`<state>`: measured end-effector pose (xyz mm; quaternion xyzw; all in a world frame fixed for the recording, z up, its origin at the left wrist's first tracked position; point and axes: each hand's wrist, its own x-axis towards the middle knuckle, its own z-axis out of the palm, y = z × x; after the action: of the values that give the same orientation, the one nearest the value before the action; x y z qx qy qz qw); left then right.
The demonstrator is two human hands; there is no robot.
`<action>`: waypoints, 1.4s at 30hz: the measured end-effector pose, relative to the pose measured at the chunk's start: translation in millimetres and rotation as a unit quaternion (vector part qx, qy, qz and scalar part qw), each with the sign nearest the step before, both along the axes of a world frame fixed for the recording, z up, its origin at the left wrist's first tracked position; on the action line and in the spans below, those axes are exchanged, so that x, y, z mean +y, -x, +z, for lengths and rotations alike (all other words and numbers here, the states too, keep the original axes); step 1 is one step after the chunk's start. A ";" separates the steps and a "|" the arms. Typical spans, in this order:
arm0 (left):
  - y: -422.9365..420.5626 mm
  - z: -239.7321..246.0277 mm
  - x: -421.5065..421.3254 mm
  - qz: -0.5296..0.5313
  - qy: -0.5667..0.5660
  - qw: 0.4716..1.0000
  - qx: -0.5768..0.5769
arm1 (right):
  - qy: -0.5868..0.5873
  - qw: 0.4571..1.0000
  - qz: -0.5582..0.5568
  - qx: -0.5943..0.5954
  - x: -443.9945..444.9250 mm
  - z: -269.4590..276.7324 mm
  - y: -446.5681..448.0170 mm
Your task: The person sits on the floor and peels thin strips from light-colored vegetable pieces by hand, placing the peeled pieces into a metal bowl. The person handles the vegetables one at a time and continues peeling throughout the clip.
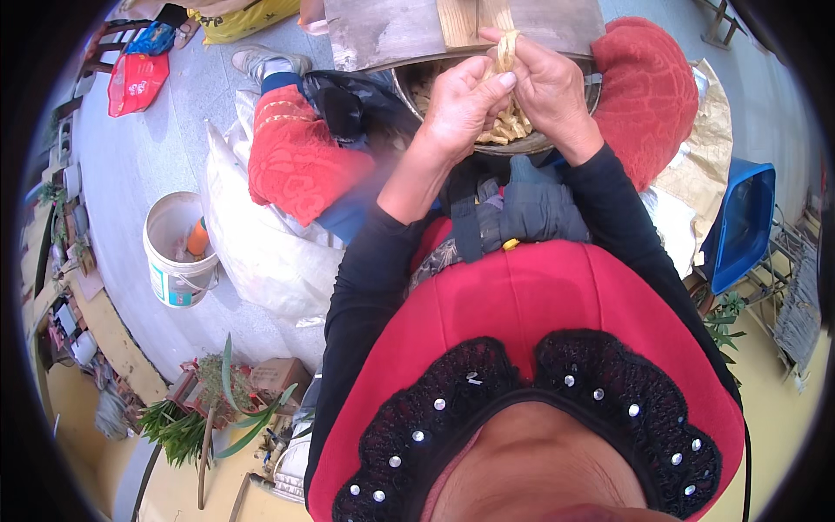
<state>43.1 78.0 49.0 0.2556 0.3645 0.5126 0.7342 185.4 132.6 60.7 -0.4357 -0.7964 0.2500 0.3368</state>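
Both hands meet above a round metal basin [595, 98] that holds many pale yellow folded strips [505, 128]. A looped strip of the same pale yellow material [506, 51] is held between them. My left hand [464, 104] pinches its lower end between thumb and fingers. My right hand [548, 85] grips the strip from the other side, its index finger reaching behind the loop. Beyond the hands a grey wooden board [385, 32] lies over the far part of the basin, with a lighter wood piece [460, 23] on it. The material of the strips cannot be told for certain.
Red cloths cover both knees. A white woven sack [274, 261] lies at the left, beside a white bucket [179, 248] with an orange object inside. A black plastic bag [352, 98] is near the left leg. A blue bin [740, 225] stands right; potted plants [222, 385] are lower left.
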 end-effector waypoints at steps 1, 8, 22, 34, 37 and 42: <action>3.5 -6.0 -0.2 -0.018 -0.024 0.999 0.021 | -0.018 1.000 0.002 0.010 1.2 -0.7 -1.2; 14.8 -10.8 -16.9 0.093 -0.358 0.678 0.635 | 0.193 0.973 0.109 0.062 -4.4 -33.2 -18.4; 13.4 2.7 -24.0 0.045 -0.286 0.819 0.495 | 0.563 0.753 0.152 0.304 -13.6 -25.4 -16.5; -13.0 -15.3 -26.0 0.085 -0.048 0.963 0.250 | 0.139 0.966 0.032 0.215 -13.0 -11.2 -7.4; -14.2 -14.6 -57.9 0.039 -0.027 0.974 0.222 | 0.325 0.822 -0.017 0.468 9.4 -31.8 -15.0; 8.0 -16.9 -66.9 0.085 -0.208 0.757 0.614 | 0.310 0.886 0.018 0.344 35.0 -12.2 -53.8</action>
<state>35.1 11.1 32.0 0.6303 0.6414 0.3689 0.2351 239.2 167.6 48.5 -0.3905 -0.5202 0.6240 0.4331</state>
